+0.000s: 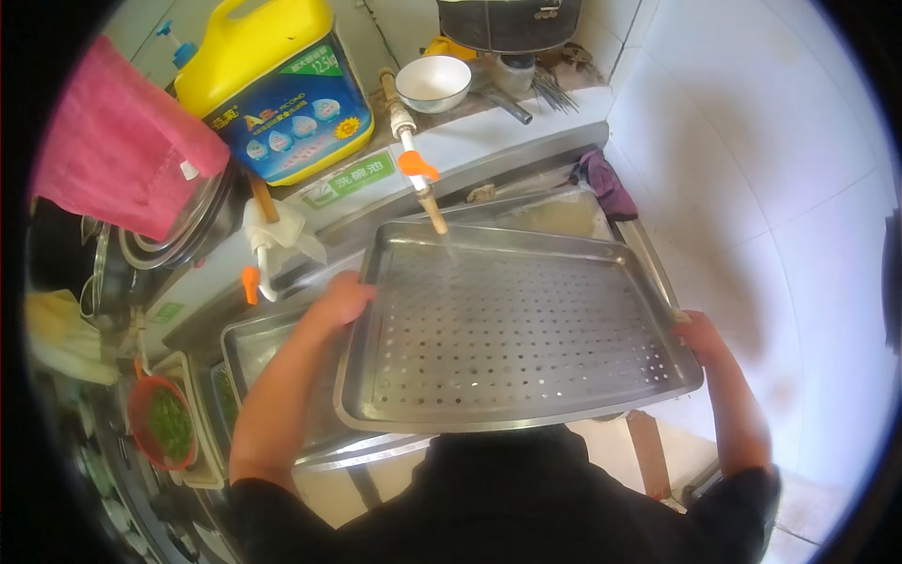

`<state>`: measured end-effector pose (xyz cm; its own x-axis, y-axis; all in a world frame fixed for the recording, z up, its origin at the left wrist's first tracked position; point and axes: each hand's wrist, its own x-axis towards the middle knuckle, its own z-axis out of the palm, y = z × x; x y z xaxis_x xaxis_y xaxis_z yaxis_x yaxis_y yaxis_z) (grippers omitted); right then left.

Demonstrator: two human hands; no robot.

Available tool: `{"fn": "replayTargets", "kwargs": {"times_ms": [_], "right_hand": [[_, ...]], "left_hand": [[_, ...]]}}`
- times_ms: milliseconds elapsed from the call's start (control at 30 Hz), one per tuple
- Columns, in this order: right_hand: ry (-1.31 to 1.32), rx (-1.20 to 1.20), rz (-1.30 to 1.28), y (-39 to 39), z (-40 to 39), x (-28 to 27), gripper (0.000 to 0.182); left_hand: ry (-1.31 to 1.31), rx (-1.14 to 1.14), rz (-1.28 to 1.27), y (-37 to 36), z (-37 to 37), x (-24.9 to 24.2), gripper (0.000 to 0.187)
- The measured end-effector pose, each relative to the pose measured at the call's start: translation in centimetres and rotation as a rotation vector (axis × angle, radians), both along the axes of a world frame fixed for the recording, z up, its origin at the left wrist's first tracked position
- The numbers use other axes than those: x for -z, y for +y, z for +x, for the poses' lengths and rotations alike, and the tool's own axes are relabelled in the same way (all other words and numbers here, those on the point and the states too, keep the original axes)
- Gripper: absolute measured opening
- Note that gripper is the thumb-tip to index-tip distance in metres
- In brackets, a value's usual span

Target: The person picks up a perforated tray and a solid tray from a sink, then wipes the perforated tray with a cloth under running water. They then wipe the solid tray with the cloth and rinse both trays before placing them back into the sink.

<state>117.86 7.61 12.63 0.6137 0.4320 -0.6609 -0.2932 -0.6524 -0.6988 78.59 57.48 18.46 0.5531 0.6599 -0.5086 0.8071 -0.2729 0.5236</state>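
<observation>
A large perforated metal tray [517,320] is held over the sink, its surface wet. My left hand [346,299] grips the tray's left rim, fingers wrapped over the edge. On the opposite side, my right hand [697,334] is closed on the right rim, with a small bit of something pale showing at the fingertips that I cannot make out. A tap with an orange handle [417,165] points down at the tray's far edge, and a thin stream seems to fall from it onto the metal.
A yellow jug of detergent [282,103], a white bowl [433,84] and a pink cloth [132,141] are along the back ledge. A second tap [264,273] hangs left. Lower left sits a red basket of greens [167,423]. A tiled wall [780,188] bounds the right side.
</observation>
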Motion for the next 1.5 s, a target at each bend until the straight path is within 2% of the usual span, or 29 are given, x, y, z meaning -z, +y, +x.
{"fn": "replayTargets", "kwargs": {"times_ms": [100,167,200,267,400,467,533,600,667,733,800,833,900,967,1000,1067,1100,1167,1233,1267,1367,1433,1467,1500], "right_hand": [[0.012,-0.021,-0.061,2.2,-1.1,0.2,0.039],[0.037,-0.037,-0.068,4.3,-2.6,-1.7,0.040],[0.062,-0.050,-0.076,5.1,-2.9,-2.6,0.040],[0.043,-0.133,-0.142,5.9,-2.7,-3.1,0.039],[-0.003,-0.291,-0.224,7.1,-2.9,-4.5,0.039],[-0.023,-0.334,-0.233,7.7,-3.4,-3.9,0.040],[-0.045,-0.380,-0.238,8.1,-3.5,-2.0,0.041],[0.035,-0.392,-0.237,8.8,-3.8,-0.2,0.059],[0.087,-0.308,-0.226,10.2,-4.8,0.3,0.065],[0.140,-0.223,-0.213,10.9,-4.9,1.7,0.070],[0.116,0.015,-0.094,11.4,-4.0,6.0,0.075],[0.114,0.014,-0.095,11.7,-3.7,6.9,0.075],[0.123,0.258,0.153,12.3,-3.2,8.8,0.072],[0.037,0.236,0.217,12.5,-1.5,10.9,0.068],[-0.047,0.215,0.282,12.6,-0.8,11.4,0.064],[-0.088,0.284,0.288,13.5,-1.3,8.4,0.059],[-0.131,0.353,0.294,13.8,-1.4,6.9,0.054],[-0.162,0.315,0.293,13.1,0.3,6.0,0.052],[-0.195,0.278,0.289,11.7,2.4,6.1,0.049],[-0.246,0.328,0.303,11.0,3.5,6.3,0.054],[-0.271,0.391,0.309,9.3,5.7,4.7,0.062],[-0.244,0.403,0.300,7.7,7.2,2.6,0.065],[-0.308,0.325,0.205,6.5,8.5,1.8,0.063],[-0.372,0.250,0.113,5.8,9.3,0.9,0.061]], "left_hand": [[0.002,-0.124,-0.076,-0.7,-2.1,-3.1,0.027],[-0.063,-0.276,-0.145,-1.3,-3.4,-4.7,0.021],[-0.062,-0.283,-0.141,-1.2,-4.4,-4.5,0.021],[-0.309,-0.446,-0.522,-0.6,-6.6,-4.0,0.023],[-0.327,-0.544,-0.515,-0.7,-9.4,-4.7,0.015],[-0.387,-0.614,-0.541,-1.9,-9.9,-8.1,0.014],[-0.409,-0.586,-0.537,-2.8,-10.5,-10.8,0.015],[-0.430,-0.560,-0.532,-3.6,-11.0,-12.0,0.017],[-0.516,-0.513,-0.409,-4.3,-11.2,-12.2,0.021],[-0.430,-0.458,-0.328,-4.3,-11.4,-11.8,0.023],[-0.346,-0.400,-0.247,-4.2,-11.3,-10.7,0.025],[-0.311,-0.388,-0.188,-4.0,-11.3,-9.5,0.026],[-0.276,-0.377,-0.129,-3.2,-11.4,-6.1,0.027],[-0.281,-0.324,0.046,-1.7,-11.7,-1.5,0.027],[-0.279,-0.325,0.046,-0.8,-11.7,0.8,0.027],[-0.141,-0.206,0.319,0.8,-11.1,4.5,0.032],[-0.140,-0.206,0.318,1.1,-10.4,5.3,0.032],[-0.134,-0.172,0.413,1.3,-8.3,6.6,0.034],[-0.201,-0.167,0.401,1.4,-6.4,8.7,0.034],[-0.268,-0.164,0.394,1.5,-5.4,9.6,0.034],[-0.208,-0.156,0.255,1.3,-1.8,10.4,0.030],[-0.236,-0.115,0.239,2.5,0.6,14.6,0.028],[-0.265,-0.076,0.220,2.6,1.6,16.2,0.026],[-0.264,-0.077,0.218,2.0,2.7,15.6,0.026]]}}
